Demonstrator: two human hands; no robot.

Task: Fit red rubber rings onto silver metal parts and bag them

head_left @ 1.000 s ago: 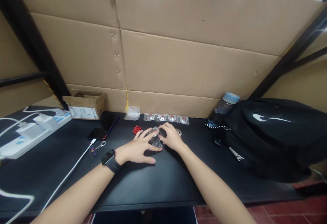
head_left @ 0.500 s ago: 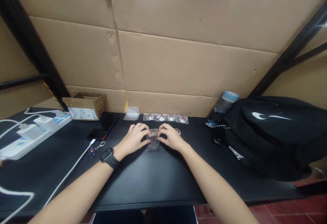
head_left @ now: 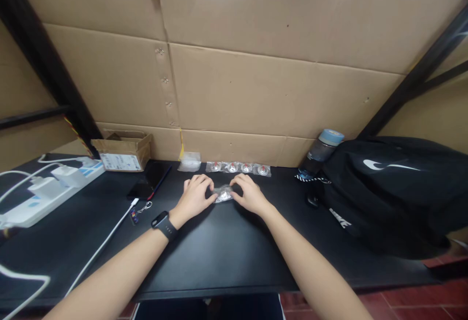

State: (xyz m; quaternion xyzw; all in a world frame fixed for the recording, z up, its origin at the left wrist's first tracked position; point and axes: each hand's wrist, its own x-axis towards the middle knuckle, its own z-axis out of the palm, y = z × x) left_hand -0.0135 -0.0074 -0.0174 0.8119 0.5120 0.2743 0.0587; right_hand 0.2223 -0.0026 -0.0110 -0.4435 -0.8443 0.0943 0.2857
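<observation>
A small clear plastic bag (head_left: 224,194) with a round silvery item inside lies between my hands on the black table (head_left: 223,252). My left hand (head_left: 197,195), with a dark watch on its wrist, pinches the bag's left edge between thumb and fingers. On the right edge, my right hand (head_left: 248,193) has its thumb and fingers closed on the same bag. Behind them, several bagged round items with red marks (head_left: 232,167) form a row along the cardboard wall. A stack of clear bags (head_left: 189,161) sits left of that row.
At the left are a power strip (head_left: 20,213), an open cardboard box (head_left: 126,152), a phone (head_left: 149,181), a white cable (head_left: 102,245) and a keychain (head_left: 134,215). A bottle (head_left: 319,153) and a black backpack (head_left: 395,188) stand at the right.
The bag between my hands was hanging toward me and now lies flatter and sideways between them. The ring-shaped item beside my right hand no longer shows. My left hand has turned slightly.
</observation>
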